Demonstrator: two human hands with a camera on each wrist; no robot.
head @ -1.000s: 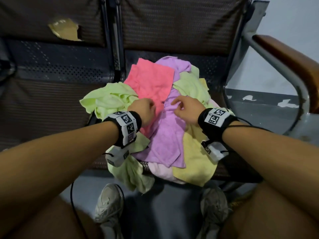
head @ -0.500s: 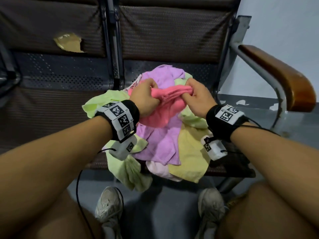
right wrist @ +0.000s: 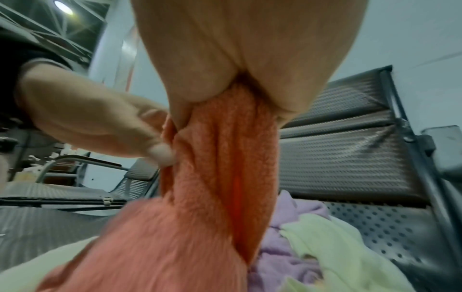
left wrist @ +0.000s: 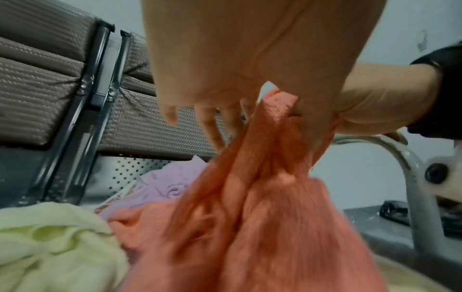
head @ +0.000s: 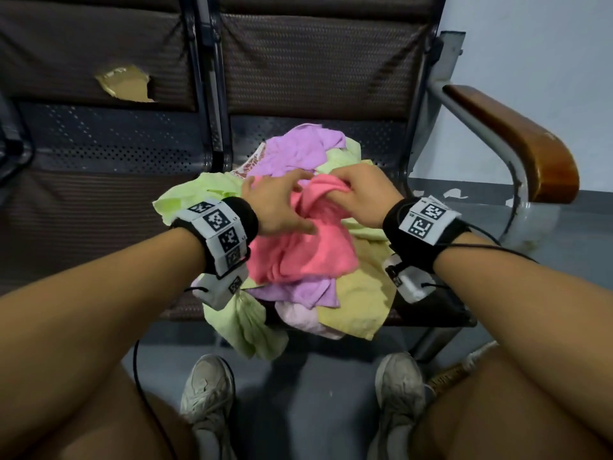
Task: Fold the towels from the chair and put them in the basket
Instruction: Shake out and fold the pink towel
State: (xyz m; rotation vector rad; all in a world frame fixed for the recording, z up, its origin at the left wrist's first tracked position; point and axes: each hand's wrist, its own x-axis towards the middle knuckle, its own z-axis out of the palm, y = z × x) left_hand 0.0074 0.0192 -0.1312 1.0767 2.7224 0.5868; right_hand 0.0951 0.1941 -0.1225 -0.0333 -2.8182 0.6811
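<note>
A person is sitting facing a row of dark metal seats, both hands working a pink towel (head: 300, 250) above a heap of towels on the chair (head: 318, 134). The right hand (head: 363, 197) is clamping a bunched upper edge of the pink towel in its curled fingers — the wrist view shows the cloth squeezed into a thick rope between thumb and palm. The left hand (head: 277, 207) is lying against the same towel just beside the right, its fingers spread and loosely bent, its thumb pressing on the cloth; whether it is actually gripping the fabric cannot be told. The rest of the pink towel is hanging down crumpled onto the pile.

Under it, a purple towel (head: 298, 154) is lying at the back of the seat, a pale green towel (head: 195, 194) is spilling to the left, and a yellow towel (head: 358, 293) is draping over the seat's front edge — beside a second pale green piece hanging toward the floor. A wooden armrest (head: 517, 144) is curving along the right of the chair. The person's grey shoes (head: 207, 390) are resting on the floor below. Both wrists are wearing black bands with printed markers.
</note>
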